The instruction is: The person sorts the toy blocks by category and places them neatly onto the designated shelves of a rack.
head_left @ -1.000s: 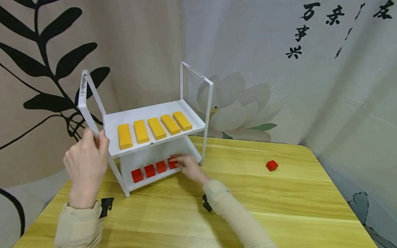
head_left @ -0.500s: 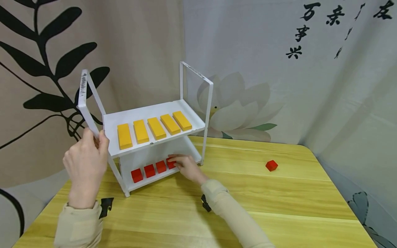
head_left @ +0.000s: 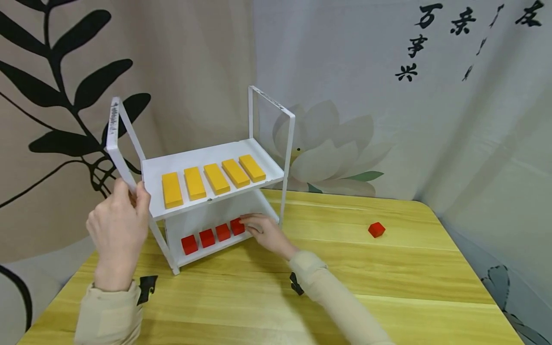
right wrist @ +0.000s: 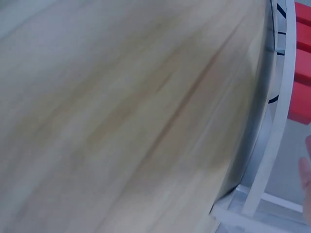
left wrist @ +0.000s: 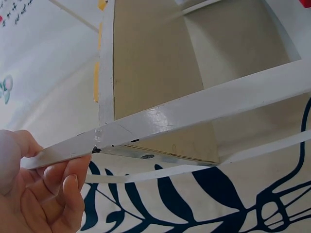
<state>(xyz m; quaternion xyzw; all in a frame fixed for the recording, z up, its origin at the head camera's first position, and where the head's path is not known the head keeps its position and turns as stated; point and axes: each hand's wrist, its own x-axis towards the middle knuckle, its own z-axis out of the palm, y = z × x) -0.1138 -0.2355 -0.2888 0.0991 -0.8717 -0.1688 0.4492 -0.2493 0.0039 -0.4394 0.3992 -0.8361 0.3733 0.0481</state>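
My left hand grips the left upright of a white two-tier rack. In the left wrist view the thumb and curled fingers pinch that white bar. Several yellow blocks lie in a row on the top shelf. On the lower shelf stands a row of red cubes. My right hand is at the right end of that row, beside the rightmost red cube. In the right wrist view, its fingertips are at the frame's edge, apart from the red cubes.
One loose red cube lies on the wooden table, right of the rack. Behind the table hang curtains printed with leaves, a flower and writing.
My right hand has let go of the rightmost red cube and drawn slightly back to the right. My left hand still holds the rack's upright.
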